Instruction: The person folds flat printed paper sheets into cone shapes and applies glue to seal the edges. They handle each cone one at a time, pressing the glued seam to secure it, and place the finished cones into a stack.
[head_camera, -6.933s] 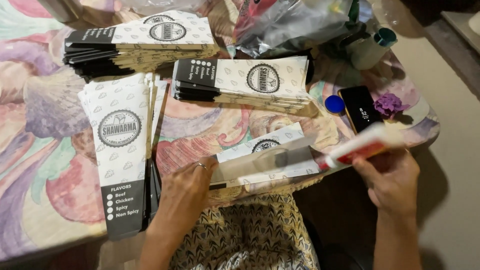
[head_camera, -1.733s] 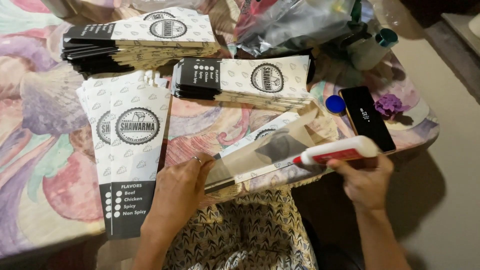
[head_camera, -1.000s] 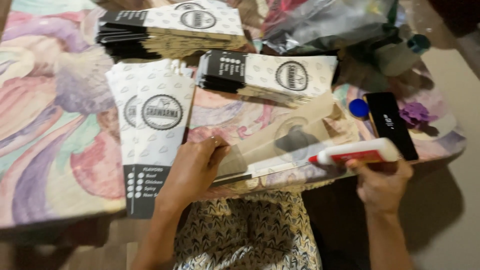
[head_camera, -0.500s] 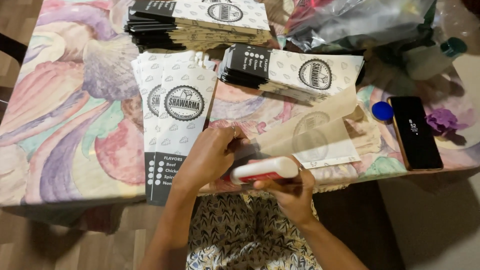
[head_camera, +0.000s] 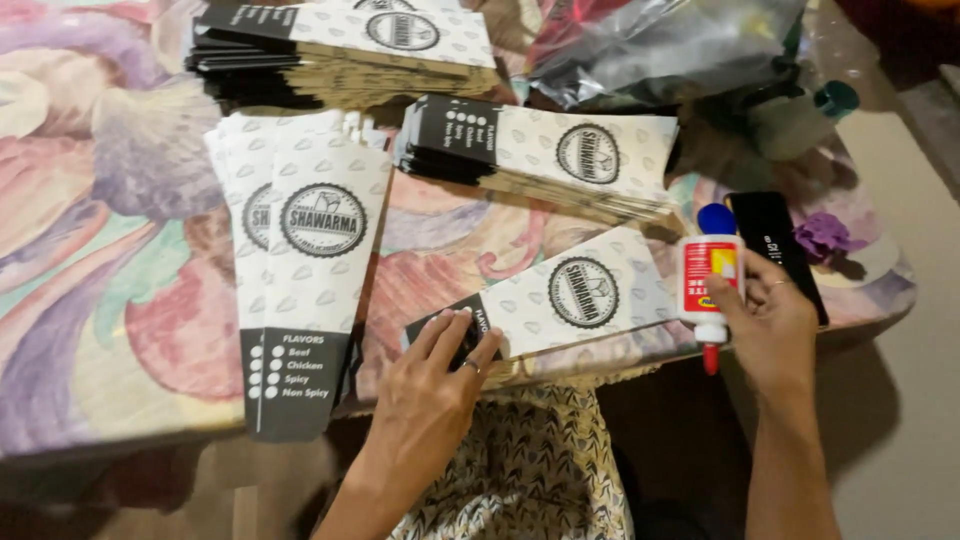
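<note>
I'm at the press-down step: left hand (head_camera: 432, 375) fingers flat on white patterned paper sleeve (head_camera: 560, 300), lower centre; right hand (head_camera: 770, 325) grips white glue bottle (head_camera: 709, 280). Next needs firm smoothing w/ left.

A flat white paper sleeve (head_camera: 570, 300) with a round black emblem and a black end band lies near the table's front edge. A fanned stack of matching sleeves (head_camera: 300, 260) lies to its left, black ends toward the viewer. Two further stacks (head_camera: 545, 150) (head_camera: 350, 45) lie behind. A white glue bottle (head_camera: 709, 280) carries a red-and-yellow label. A dark-screened phone (head_camera: 775, 245) lies just beside it. A crumpled clear plastic bag (head_camera: 660, 45) sits at the back.
</note>
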